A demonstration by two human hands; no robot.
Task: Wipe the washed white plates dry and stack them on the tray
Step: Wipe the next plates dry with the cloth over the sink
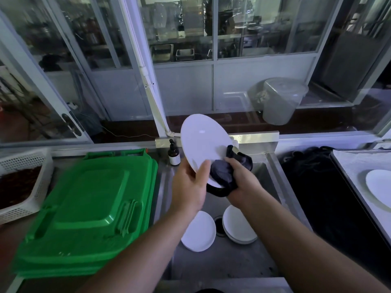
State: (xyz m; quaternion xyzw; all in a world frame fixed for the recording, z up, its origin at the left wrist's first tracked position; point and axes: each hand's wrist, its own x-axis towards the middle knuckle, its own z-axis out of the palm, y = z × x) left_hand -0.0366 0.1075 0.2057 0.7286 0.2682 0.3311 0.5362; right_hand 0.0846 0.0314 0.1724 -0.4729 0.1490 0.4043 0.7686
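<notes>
Head view: left hand point(188, 187) pinches the tilted white plate point(203, 144) by its lower rim above the sink point(222, 261) while right hand point(243, 182) clutches a dark cloth point(224, 174) against it; hard rubbing could slip the wet plate from that thin grip onto plates below point(239, 227).

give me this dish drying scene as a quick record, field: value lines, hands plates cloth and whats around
left hand: left hand grips the lower edge of the held plate, tilted up over the sink
right hand: right hand holds the dark cloth against the plate's lower edge
still in sink: single plate left of the drain, small stack right of it
tray: tray at far right, a white plate on it
left of sink: green lids, white basket
behind sink: brown pump bottle
</notes>
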